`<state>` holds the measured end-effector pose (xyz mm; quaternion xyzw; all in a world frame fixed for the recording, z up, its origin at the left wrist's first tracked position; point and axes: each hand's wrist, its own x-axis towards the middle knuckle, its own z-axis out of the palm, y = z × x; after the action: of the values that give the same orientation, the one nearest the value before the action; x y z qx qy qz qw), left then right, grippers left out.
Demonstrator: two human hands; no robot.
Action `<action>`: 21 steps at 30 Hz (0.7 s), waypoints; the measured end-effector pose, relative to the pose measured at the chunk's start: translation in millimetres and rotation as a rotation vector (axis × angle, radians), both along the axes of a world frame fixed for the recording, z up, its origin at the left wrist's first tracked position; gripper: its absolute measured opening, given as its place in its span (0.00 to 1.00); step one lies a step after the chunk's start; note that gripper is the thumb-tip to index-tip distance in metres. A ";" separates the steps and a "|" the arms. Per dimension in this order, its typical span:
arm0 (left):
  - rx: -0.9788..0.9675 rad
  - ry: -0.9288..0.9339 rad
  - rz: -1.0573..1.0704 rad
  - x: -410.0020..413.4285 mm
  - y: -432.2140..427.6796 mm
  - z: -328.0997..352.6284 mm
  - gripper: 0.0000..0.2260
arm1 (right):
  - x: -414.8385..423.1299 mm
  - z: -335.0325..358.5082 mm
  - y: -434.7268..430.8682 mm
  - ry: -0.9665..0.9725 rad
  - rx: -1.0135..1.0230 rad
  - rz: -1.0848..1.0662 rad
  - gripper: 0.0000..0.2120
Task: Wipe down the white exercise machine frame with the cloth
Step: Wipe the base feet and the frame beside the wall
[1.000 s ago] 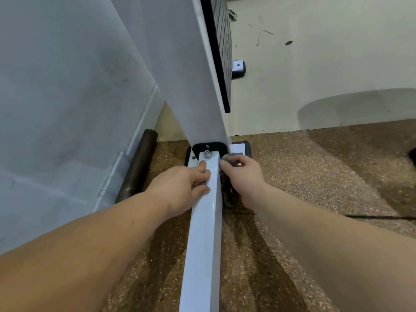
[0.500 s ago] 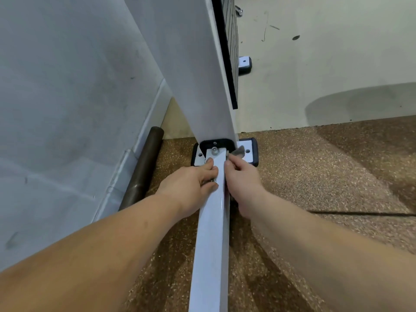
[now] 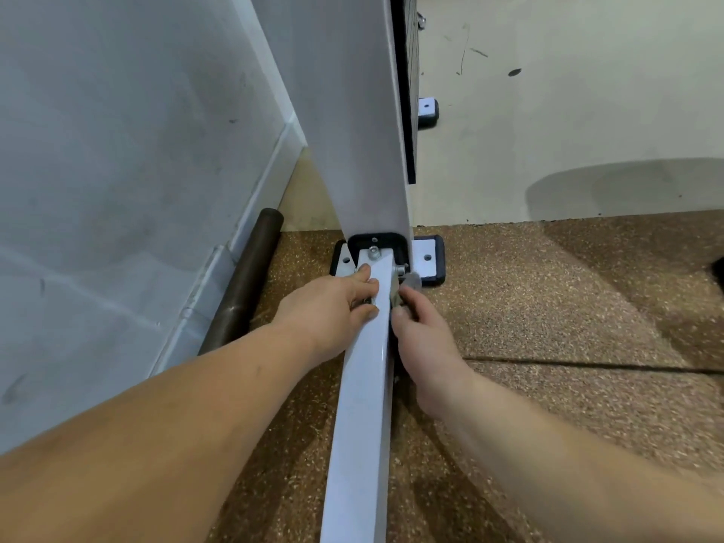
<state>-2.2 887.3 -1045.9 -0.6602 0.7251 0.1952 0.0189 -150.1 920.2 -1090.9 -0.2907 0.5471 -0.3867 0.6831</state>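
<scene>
Since the frames before, the right hand [image 3: 425, 342] had drawn back a little from the foot plate [image 3: 429, 258] and sunk lower against the right flank of the white frame bar [image 3: 360, 425], taking the cloth [image 3: 409, 284] with it. The left hand [image 3: 331, 307] had kept its place near the joint. That left hand gripped the bar from its left side, fingers curled over the top face and thumb laid along it, just short of the bolt [image 3: 374, 252] where the bar met the upright post [image 3: 352, 131]. The right hand's fingers were curled round the cloth. Only a grey scrap of it showed above the knuckles, pressed to the bar's right face close to the joint; the rest was hidden by the hand. The bar ran low over the speckled floor [image 3: 548, 307] toward the person, with a dark pipe [image 3: 243, 284] lying along the foot of the wall [image 3: 117, 150] to the left. By the look of it, the step in hand was wiping the far end of the bar round its bracket. The long near stretch of the bar probably remained to be done. Next would likely come a firm pull of the cloth back along the right face, the left hand steadying or giving way.
</scene>
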 end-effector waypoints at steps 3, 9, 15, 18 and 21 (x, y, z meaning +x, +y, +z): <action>-0.054 0.020 0.030 -0.9 3.3 -4.0 0.18 | -1.1 8.6 46.1 0.053 0.006 0.039 0.16; -0.103 0.001 0.106 -7.8 7.4 -6.6 0.18 | -6.5 23.6 6.5 0.027 0.009 0.113 0.14; -0.188 0.207 0.231 -10.9 36.2 -16.9 0.21 | -11.3 12.4 31.8 0.066 -0.066 0.144 0.18; -0.214 0.314 0.220 -3.2 57.2 -22.0 0.22 | -14.4 6.8 93.9 0.076 0.031 0.240 0.16; -0.214 0.285 0.120 5.4 72.3 -23.6 0.24 | -19.3 5.6 92.2 0.070 0.054 0.273 0.17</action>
<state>3.2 959.6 -1069.4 -0.6661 0.6964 0.2092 -0.1660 -169.4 1012.5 -1085.3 -0.3573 0.5363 -0.2647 0.7174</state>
